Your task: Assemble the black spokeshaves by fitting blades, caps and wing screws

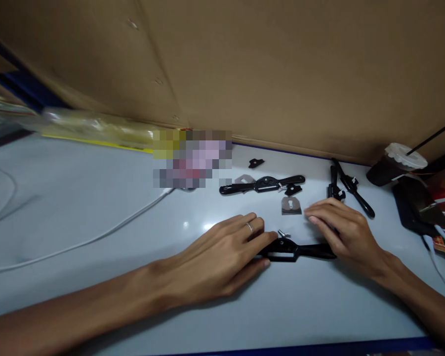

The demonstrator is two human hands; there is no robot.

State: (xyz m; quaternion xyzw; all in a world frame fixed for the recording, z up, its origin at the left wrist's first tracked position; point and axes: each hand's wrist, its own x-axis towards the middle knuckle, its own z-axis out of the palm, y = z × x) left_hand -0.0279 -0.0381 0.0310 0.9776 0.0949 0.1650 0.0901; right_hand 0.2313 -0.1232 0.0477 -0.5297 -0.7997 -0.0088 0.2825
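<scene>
A black spokeshave body [313, 251] lies on the table, its left handle hidden under my left hand [229, 254]. That hand is closed on it, thumb at the near edge and index finger along the far edge. A small silver thumbscrew [283, 234] shows just beyond the body. My right hand [343, 227] is over the right handle's end, fingers stretched forward and slightly bent, with nothing visible in them. Just ahead of its fingertips is a flat metal blade [291, 205] with a keyhole slot. Behind it are another spokeshave body [265, 184] and a black lever cap [293, 190].
Two more spokeshaves [351, 185] lie beyond my right hand, near a lidded drink cup [396, 163] with a straw. A second lever cap [256, 162] and a partly covered blade [244, 181] lie farther back. A white cable [107, 232] crosses the left. Cardboard [281, 69] walls the back.
</scene>
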